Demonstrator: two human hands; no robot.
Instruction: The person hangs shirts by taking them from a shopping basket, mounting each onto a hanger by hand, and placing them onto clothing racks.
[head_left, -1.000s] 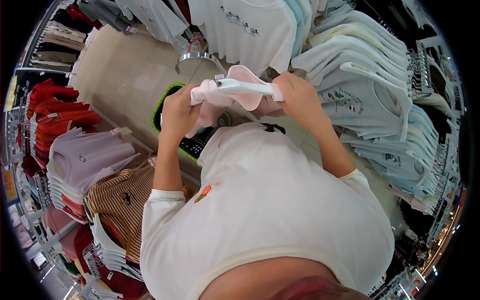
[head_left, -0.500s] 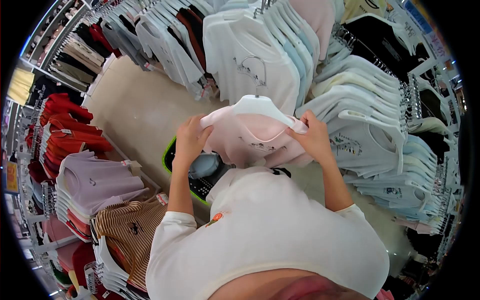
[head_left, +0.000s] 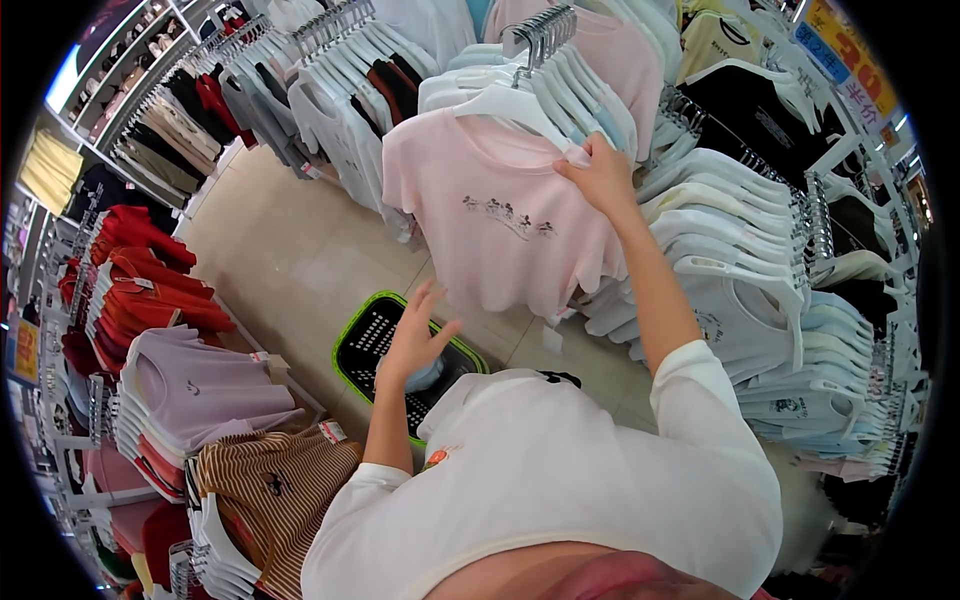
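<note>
1. Head view: the right hand (head_left: 605,178) pinched one shoulder of the pale-pink, short-sleeved cloth T-shirt (head_left: 490,245), upper centre, on a white plastic hanger (head_left: 502,104).
2. The left hand (head_left: 414,342) was empty, fingers spread, overlapping the black, lime-rimmed plastic basket (head_left: 362,345) near centre.
3. Seemingly, the step was steadying the hanger beside the grouped metal hooks (head_left: 545,32); the next move called for care with its hook.
4. An orange-and-blue sign (head_left: 848,52), upper right, read "半价"; no brand was legible.

Pink T-shirt (head_left: 490,255): matt, smooth cloth is draping in soft folds
White hanger (head_left: 515,103): smooth plastic is showing a faint sheen
Hanger hooks (head_left: 545,35): polished-looking metal is glinting
Green-rimmed basket (head_left: 368,352): perforated black plastic is looking smooth
Floor tiles (head_left: 265,225): glossy surfaces are reflecting light
Striped top (head_left: 300,475): matt cloth is creasing
</note>
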